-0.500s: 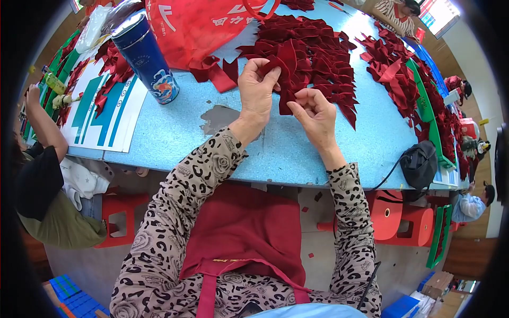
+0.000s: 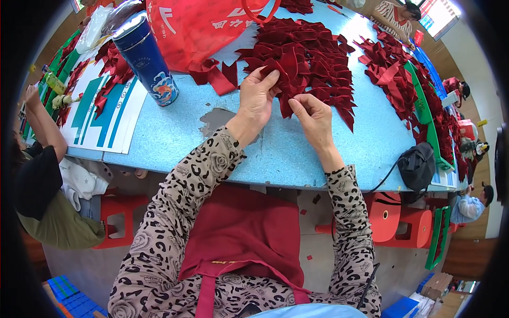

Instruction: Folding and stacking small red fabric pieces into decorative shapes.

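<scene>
From here I see L hand (image 2: 257, 100) fingers pinching a dark red ribbon bow (image 2: 285, 94), held at near side of bow pile (image 2: 326, 58); R hand (image 2: 314, 117) fingers curled at its lower tail, can't tell if gripping. Blue surface (image 2: 313, 159) below, w/ tumbler (image 2: 146, 61) + red bag (image 2: 199, 37) to L.

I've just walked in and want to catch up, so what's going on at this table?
Someone in patterned sleeves is handling a dark red ribbon at a blue table. The left hand pinches it, and the right hand is at its lower end, though whether that one grips is unclear. A pile of similar ribbons lies just beyond, with a red bag and a blue tumbler to the left.
</scene>
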The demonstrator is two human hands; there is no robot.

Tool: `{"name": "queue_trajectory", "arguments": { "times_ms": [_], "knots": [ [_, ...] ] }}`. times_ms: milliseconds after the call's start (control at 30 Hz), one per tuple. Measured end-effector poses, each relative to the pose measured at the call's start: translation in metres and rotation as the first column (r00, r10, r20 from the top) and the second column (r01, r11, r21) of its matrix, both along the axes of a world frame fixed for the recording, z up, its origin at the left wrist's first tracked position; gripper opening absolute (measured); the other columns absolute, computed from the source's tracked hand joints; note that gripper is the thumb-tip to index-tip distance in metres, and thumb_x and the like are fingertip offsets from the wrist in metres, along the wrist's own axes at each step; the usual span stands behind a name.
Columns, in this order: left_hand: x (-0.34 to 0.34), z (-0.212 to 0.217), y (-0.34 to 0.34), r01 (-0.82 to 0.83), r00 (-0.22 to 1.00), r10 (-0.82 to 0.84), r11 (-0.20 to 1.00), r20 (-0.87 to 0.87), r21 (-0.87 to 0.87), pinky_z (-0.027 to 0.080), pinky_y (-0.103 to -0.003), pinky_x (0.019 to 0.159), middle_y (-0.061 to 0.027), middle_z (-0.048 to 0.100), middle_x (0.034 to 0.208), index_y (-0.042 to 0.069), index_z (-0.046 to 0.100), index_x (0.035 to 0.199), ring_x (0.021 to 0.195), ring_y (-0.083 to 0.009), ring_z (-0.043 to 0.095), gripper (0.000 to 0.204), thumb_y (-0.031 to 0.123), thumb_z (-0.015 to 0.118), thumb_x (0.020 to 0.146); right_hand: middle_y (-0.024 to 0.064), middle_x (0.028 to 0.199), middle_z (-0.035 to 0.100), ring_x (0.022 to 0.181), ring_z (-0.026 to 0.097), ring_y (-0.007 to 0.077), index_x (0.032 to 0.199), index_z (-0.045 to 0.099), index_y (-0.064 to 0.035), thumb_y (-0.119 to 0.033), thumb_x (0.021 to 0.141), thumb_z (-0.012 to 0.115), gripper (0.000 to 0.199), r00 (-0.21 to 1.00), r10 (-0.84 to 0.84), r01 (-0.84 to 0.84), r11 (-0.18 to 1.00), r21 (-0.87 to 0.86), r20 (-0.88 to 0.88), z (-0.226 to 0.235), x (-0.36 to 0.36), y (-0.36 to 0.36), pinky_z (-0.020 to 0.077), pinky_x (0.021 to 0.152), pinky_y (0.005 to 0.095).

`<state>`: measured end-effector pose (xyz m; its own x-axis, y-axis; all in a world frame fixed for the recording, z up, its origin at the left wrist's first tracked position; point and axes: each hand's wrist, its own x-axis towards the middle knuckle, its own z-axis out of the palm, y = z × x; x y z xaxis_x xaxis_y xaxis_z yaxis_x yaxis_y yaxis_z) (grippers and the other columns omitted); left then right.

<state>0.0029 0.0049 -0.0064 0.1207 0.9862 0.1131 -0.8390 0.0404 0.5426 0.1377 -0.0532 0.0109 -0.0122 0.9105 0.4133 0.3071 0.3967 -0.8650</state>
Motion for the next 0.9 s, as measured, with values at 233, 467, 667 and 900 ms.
{"name": "queue_trajectory", "arguments": {
  "times_ms": [233, 467, 667, 900],
  "knots": [
    [0.002, -0.001, -0.002, 0.045, 0.998, -0.044, 0.999, 0.043, -0.029, 0.048, -0.026, 0.075, -0.0030, 0.067, 0.095, 0.009, 0.062, 0.100, 0.084, -0.0130, 0.063, 0.011, 0.009, 0.061, 0.089, -0.0019, 0.051, 0.051, 0.048, 0.040, 0.0024, 0.073, 0.064, 0.0010, -0.019, 0.087, 0.066, 0.025, 0.992, -0.085, 0.082, 0.996, 0.027, 0.097, -0.001, -0.002, 0.005, 0.0308, 0.044, 0.0231],
    [0.003, 0.001, 0.001, 0.000, 0.999, 0.003, 0.997, 0.039, -0.077, 0.051, -0.030, 0.078, -0.0055, 0.066, 0.093, 0.005, 0.062, 0.098, 0.085, -0.0165, 0.063, 0.011, 0.005, 0.063, 0.087, 0.0000, 0.049, 0.046, 0.048, 0.038, 0.0032, 0.066, 0.060, 0.0013, -0.021, 0.088, 0.064, 0.032, 0.980, -0.117, 0.111, 0.993, 0.046, 0.160, -0.008, -0.015, 0.007, 0.0293, 0.043, 0.0243],
    [-0.008, -0.001, 0.008, -0.050, 0.997, 0.057, 0.992, 0.054, -0.112, 0.052, -0.029, 0.077, -0.0058, 0.066, 0.092, 0.004, 0.062, 0.097, 0.083, -0.0169, 0.063, 0.012, 0.003, 0.063, 0.086, -0.0038, 0.051, 0.045, 0.050, 0.037, 0.0016, 0.065, 0.056, 0.0012, -0.019, 0.090, 0.063, 0.033, 0.980, -0.157, 0.152, 0.987, 0.045, 0.123, 0.000, -0.039, 0.003, 0.0289, 0.044, 0.0225],
    [-0.016, 0.001, 0.009, -0.075, 0.988, 0.093, 0.986, 0.122, -0.149, 0.053, -0.030, 0.078, -0.0065, 0.065, 0.091, 0.003, 0.061, 0.097, 0.082, -0.0178, 0.063, 0.013, 0.002, 0.063, 0.085, -0.0016, 0.050, 0.050, 0.045, 0.045, 0.0032, 0.069, 0.055, 0.0000, -0.017, 0.091, 0.061, 0.028, 0.984, -0.145, 0.134, 0.985, 0.105, 0.103, -0.011, -0.052, 0.006, 0.0330, 0.041, 0.0223]
  ]
}}
